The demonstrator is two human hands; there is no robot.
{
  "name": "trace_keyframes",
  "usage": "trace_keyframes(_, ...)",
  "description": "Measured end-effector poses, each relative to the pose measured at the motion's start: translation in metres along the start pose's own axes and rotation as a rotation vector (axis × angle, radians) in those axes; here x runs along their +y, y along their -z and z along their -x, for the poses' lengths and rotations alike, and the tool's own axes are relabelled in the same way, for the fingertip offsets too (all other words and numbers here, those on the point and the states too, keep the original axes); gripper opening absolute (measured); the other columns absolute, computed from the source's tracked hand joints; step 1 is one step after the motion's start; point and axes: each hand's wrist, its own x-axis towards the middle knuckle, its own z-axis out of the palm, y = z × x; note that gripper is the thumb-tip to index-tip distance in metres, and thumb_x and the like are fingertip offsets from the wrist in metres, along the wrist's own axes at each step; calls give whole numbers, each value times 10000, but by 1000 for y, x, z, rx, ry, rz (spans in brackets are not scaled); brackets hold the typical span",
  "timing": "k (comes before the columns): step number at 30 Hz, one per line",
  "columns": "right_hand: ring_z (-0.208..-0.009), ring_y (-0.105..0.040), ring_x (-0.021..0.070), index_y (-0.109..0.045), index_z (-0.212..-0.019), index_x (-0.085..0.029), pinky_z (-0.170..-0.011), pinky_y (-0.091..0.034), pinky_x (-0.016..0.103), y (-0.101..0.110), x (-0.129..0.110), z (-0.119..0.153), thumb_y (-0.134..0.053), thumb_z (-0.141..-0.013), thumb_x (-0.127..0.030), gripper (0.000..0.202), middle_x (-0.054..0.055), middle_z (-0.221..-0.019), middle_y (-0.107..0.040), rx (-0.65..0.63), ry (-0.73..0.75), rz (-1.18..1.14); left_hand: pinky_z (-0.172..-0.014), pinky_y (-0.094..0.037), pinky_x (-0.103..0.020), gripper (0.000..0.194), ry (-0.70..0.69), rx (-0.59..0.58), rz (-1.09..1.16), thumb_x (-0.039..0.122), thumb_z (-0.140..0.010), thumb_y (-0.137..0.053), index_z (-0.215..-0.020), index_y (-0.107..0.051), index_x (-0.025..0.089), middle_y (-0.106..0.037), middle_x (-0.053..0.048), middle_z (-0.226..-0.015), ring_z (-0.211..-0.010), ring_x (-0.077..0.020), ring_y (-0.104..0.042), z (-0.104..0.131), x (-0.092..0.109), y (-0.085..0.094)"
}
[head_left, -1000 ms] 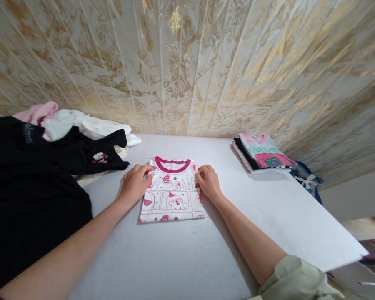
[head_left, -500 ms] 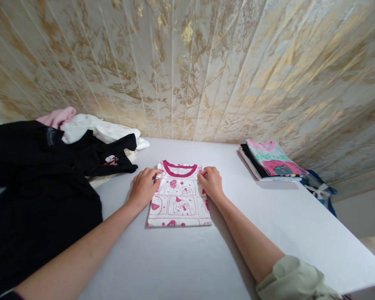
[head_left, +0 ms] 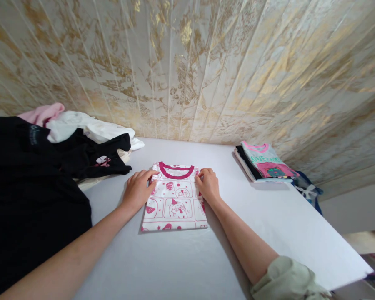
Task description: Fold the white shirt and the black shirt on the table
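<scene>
A folded white T-shirt [head_left: 178, 208] with magenta drawings and a magenta neckband lies flat on the white table, its collar away from me. My left hand [head_left: 138, 189] grips its upper left edge, thumb on top and the other fingers curled at the side. On the opposite edge, my right hand [head_left: 208, 185] pinches the upper right side in the same way. The fingertips are partly hidden at the shirt's edges.
Loose black clothes [head_left: 31, 179] are heaped at the left, with white [head_left: 93, 127] and pink garments [head_left: 43, 113] behind them. A stack of folded clothes [head_left: 267, 164] sits at the back right, beside a blue item [head_left: 311, 191]. A patterned curtain [head_left: 187, 75] hangs behind the table [head_left: 268, 225].
The view has turned slightly, so most things appear a little further left. Both hands keep their places at the shirt's sides, and the shirt still lies folded.
</scene>
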Motion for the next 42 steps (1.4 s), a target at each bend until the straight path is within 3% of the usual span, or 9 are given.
trace_keyframes(6, -1033, -516, 227, -540, -1033, -189, -899, -388, 347, 9, -9, 8, -462, -900, -227, 159, 101, -1135, -570, 55, 128, 72, -854, -424, -349, 322, -3, -5, -61, 320, -884, -458, -1138, -651, 279, -629, -44, -952, -973, -238, -558, 1, 1, 0)
trace_keyframes(11, -970, -536, 223, -566, -981, -204, -867, -401, 351, 10, -13, 11, -425, -908, -191, 159, 82, -1054, -605, -78, 99, 135, -882, -430, -363, 337, -15, 10, -89, 315, -898, -437, -1122, -685, 277, -617, -56, -961, -956, -239, -550, 1, -1, -1)
trace_keyframes(14, -1039, -537, 228, -565, -1081, -182, -904, -403, 361, 9, -11, 11, -405, -923, -200, 226, 106, -1152, -595, -65, 102, 143, -892, -441, -362, 351, 4, 17, -59, 299, -906, -411, -1131, -678, 269, -621, -58, -969, -960, -237, -556, 1, -3, -1)
trace_keyframes(17, -1207, -478, 225, -514, -1258, -161, -1017, -351, 375, 8, -9, 11, -372, -945, -216, 348, 129, -1351, -513, -27, 166, 139, -941, -440, -372, 376, 25, 75, -10, 305, -910, -397, -1195, -630, 232, -621, -77, -1059, -1023, -241, -564, 2, -2, 0)
trace_keyframes(20, -1340, -378, 214, -428, -1388, -154, -1101, -273, 389, 3, -11, 14, -367, -960, -273, 448, 126, -1465, -427, -110, 182, 160, -1068, -358, -390, 422, -46, 115, -14, 329, -926, -374, -1294, -537, 200, -572, -104, -1287, -1207, -242, -507, 8, 7, 0)
trace_keyframes(23, -1398, -306, 211, -371, -1443, -167, -1136, -214, 433, -1, -14, 15, -377, -961, -343, 513, 115, -1521, -355, -212, 141, 208, -1149, -242, -436, 539, -147, -33, -84, 434, -940, -370, -1396, -422, 152, -420, -136, -1483, -1373, -262, -365, 18, 20, -4)
trace_keyframes(27, -1417, -273, 215, -338, -1466, -170, -1142, -194, 467, -3, -14, 16, -371, -961, -379, 547, 119, -1542, -313, -243, 130, 229, -1157, -219, -472, 662, -163, -244, -185, 543, -928, -366, -1431, -384, 112, -322, -165, -1538, -1438, -288, -249, 26, 29, -11)
trace_keyframes(37, -1395, -315, 237, -393, -1435, -139, -1147, -202, 460, 5, -22, 20, -390, -961, -312, 504, 150, -1503, -377, -75, 268, 261, -1171, -149, -524, 625, -217, -188, -162, 550, -939, -351, -1437, -400, 176, -369, -150, -1517, -1426, -292, -280, 39, 38, -8)
trace_keyframes(42, -1385, -335, 249, -397, -1437, -129, -1116, -275, 412, 1, -27, 26, -416, -952, -350, 533, 134, -1507, -377, -238, 284, 249, -1188, -129, -454, 707, -412, -371, -92, 598, -914, -364, -1497, -290, 205, -298, -101, -1558, -1445, -258, -238, 61, 58, -13)
